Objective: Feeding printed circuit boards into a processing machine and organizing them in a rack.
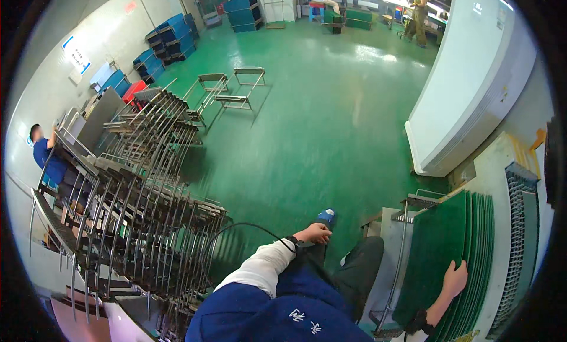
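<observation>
My right hand (455, 278) is at the edge of the front green panel (434, 247), with its thumb and fingers closed about that edge. Behind this panel several more thin green panels (481, 253) stand upright, side by side, in a metal rack (398, 265). In front of my leg hangs my left hand (318, 233), its fingers loosely curled in and nothing visible in them. A black band with a dark cord (248, 225) runs from the left wrist. Another black band circles the right wrist.
On the left, many metal racks (136, 224) are crowded together, with a person in blue (50, 159) behind them. Separate rack frames (233, 100) stand on the green floor ahead. Blue bins (171, 38) line the far wall. A tall white cabinet (466, 88) stands at the right.
</observation>
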Available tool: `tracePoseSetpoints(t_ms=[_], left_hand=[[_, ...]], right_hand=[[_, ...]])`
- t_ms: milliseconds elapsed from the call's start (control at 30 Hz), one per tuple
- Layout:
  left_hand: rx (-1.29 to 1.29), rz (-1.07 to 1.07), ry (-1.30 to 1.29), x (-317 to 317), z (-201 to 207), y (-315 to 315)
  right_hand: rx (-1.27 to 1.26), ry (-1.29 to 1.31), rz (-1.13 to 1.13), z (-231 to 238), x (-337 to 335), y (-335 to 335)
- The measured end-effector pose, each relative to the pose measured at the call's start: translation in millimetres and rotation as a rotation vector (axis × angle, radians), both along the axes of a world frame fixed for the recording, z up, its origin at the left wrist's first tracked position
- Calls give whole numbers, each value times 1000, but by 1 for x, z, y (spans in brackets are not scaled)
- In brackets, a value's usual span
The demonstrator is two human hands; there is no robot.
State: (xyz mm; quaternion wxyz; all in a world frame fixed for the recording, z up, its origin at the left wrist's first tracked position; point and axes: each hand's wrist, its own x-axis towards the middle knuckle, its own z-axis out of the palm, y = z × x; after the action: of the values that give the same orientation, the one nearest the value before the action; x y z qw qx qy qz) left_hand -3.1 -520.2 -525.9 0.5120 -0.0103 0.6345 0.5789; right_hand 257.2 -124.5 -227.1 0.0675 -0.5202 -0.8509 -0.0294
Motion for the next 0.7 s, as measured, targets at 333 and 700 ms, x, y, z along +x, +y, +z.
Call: tracePoseSetpoints(t_ms=[333,700], left_hand=[[166,254,-208,3,11,2],[203,275,-240,0,11,-4]], right_hand=[[-48,41,-46,20,-5,-20],[84,102,12,7,-2,-15]])
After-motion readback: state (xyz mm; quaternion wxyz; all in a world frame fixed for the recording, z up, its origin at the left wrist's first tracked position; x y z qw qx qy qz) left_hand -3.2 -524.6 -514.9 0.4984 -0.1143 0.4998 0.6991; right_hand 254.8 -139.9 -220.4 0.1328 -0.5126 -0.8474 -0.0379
